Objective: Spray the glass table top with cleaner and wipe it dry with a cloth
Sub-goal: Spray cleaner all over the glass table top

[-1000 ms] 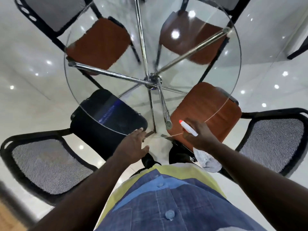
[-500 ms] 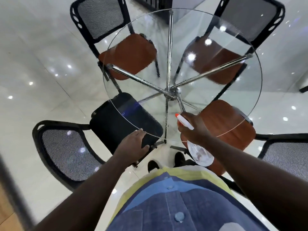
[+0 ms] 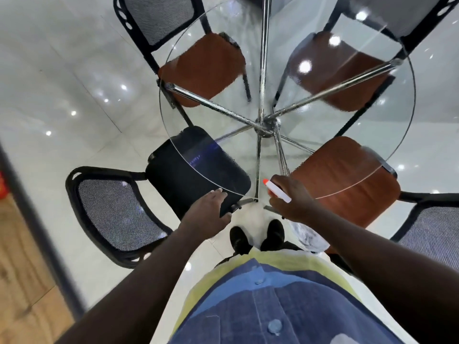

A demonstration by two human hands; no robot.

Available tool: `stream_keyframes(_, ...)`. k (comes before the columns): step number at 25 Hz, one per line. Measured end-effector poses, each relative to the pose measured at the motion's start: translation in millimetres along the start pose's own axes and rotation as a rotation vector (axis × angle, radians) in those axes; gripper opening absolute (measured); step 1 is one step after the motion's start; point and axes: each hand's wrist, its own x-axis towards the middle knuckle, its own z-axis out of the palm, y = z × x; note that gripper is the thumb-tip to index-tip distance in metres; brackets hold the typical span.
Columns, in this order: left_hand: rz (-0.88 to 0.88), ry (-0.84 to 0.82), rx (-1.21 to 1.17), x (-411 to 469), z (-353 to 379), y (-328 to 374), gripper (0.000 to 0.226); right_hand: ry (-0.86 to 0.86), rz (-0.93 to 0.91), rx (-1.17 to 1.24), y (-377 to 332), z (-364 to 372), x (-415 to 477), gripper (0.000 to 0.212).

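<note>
The glass table top is round and lies straight ahead of the person, on 1 chrome frame that shows through it. The hands are apart. The left hand lies flat with straight fingers, its tips touching the near rim of the glass. The right hand is curled round the neck of the spray bottle, just at the near rim, with the orange nozzle pointing in over the glass.

Risks, as I judge them: the nozzle sits low and close to the rim, so a squeeze could send mist past the edge onto the seats under the glass or onto the shiny floor, which would turn slippery. No cloth is in view, so sprayed cleaner may dry into streaks before wiping starts. Weight on the left hand at the rim could tip or stress the glass.

Count: 1 glass table top, 1 spray bottle, 2 hands, 0 cloths in view, and 4 chairs around the glass, 3 with brown seats and 1 with a black seat.
</note>
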Motion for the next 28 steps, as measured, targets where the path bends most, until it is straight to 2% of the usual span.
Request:
stream_keyframes(5,0.024,0.015,-0.003,6.4,9.1,33.3,0.068,0.079,0.139,0.051,42.9,-27.6,-44.3,0.014)
stream_keyframes(7,0.033,0.015,0.006,9.6,12.1,46.4,0.068,0.136,0.202,0.050,58.7,-43.5,-66.0,0.030)
stream_keyframes(8,0.042,0.020,0.015,11.2,13.4,52.0,0.068,0.138,0.251,0.043,65.7,-50.5,-73.8,0.027)
stream_keyframes(10,0.079,0.037,0.028,13.4,14.8,66.0,0.067,0.160,0.319,0.050,73.5,-64.5,-90.0,0.009)
stream_keyframes(12,0.130,0.055,0.058,12.1,11.0,79.1,0.068,0.253,0.310,0.068,71.0,-76.8,-103.0,0.010)
stream_keyframes(14,0.200,0.076,0.104,11.0,3.0,87.9,0.070,0.357,0.268,0.075,58.2,-86.3,-114.4,0.008)
stream_keyframes(18,0.324,0.121,0.148,7.5,-21.1,98.7,0.067,0.518,0.256,0.117,21.5,-99.9,-137.1,0.017)
stream_keyframes(21,0.449,0.145,0.150,-7.7,-38.2,110.6,0.065,0.672,0.266,0.115,-16.7,-104.1,-174.7,0.032)
stream_keyframes(25,0.639,0.206,0.143,-29.3,-48.2,141.3,0.060,0.842,0.331,0.169,-60.3,-109.3,-237.7,0.019)
stream_keyframes(28,0.802,0.202,0.151,-56.3,-48.3,191.0,0.062,0.952,0.349,0.153,-88.8,-116.9,-301.6,0.029)
